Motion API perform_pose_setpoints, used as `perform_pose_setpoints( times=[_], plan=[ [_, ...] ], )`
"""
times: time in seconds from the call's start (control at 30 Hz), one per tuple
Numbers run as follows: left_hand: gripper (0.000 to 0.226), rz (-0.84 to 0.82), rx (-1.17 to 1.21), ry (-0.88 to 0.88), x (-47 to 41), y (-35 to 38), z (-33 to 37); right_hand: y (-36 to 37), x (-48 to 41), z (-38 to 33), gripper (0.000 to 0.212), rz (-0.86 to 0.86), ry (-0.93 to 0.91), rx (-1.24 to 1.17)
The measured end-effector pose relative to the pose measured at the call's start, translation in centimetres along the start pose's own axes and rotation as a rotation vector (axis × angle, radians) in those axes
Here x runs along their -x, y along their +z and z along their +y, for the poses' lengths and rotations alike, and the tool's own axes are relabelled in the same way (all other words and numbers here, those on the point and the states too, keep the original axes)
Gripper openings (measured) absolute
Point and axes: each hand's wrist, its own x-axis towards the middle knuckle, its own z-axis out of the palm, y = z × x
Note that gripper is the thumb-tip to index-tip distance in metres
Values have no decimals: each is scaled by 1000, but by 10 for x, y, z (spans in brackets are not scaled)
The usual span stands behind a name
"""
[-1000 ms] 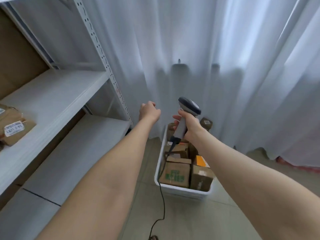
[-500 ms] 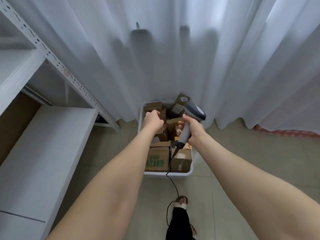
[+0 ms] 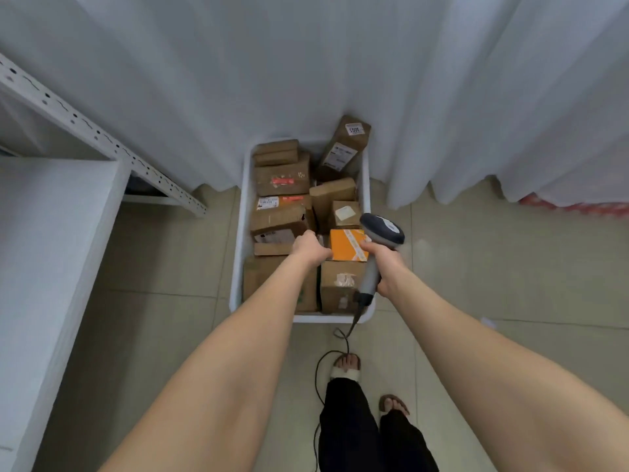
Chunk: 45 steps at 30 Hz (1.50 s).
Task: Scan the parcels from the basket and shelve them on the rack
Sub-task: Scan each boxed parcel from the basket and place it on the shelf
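A white basket (image 3: 326,317) on the floor holds several brown cardboard parcels (image 3: 282,180) and one orange box (image 3: 347,245). My left hand (image 3: 310,248) hovers over the middle of the basket, just left of the orange box. Its fingers are curled downward and I see nothing held in them. My right hand (image 3: 386,265) grips the grey handle of a barcode scanner (image 3: 383,229) above the basket's right side, with the scanner head pointing away from me. The white rack shelf (image 3: 51,233) lies at the left.
The scanner's black cable (image 3: 318,369) trails down to the floor by my feet (image 3: 347,364). The rack's perforated upright (image 3: 102,137) slants across the upper left. A white curtain (image 3: 340,63) hangs right behind the basket. Tiled floor surrounds the basket.
The view has tilted down from the rack to the basket. Both hands have dropped lower over the parcels, and the left hand has come close to the orange box.
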Motion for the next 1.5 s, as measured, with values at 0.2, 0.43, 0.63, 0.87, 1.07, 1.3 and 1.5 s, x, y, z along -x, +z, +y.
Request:
perform_pose_setpoints(
  times=[0.2, 0.43, 0.63, 0.87, 1.07, 1.3, 1.5],
  plan=[
    [117, -101, -210, 66, -46, 75, -34, -23, -66, 44, 46, -5, 35, -1],
    [119, -138, -383, 78, -78, 120, -48, -28, -108, 55, 41, -4, 8, 77],
    [96, -24, -440, 106, -81, 125, -50, -33, -113, 60, 39, -51, 44, 118],
    [56, 47, -480, 150, -60, 109, -43, -37, -92, 59, 22, -80, 92, 95],
    [90, 76, -138, 1, -63, 112, -45, -32, -90, 46, 34, -43, -20, 111],
    [115, -70, -328, 76, -96, 131, -60, -35, -126, 63, 19, -114, 72, 64],
    [93, 10, -514, 170, -78, 114, -61, -42, -108, 57, 20, -91, 83, 61]
  ],
)
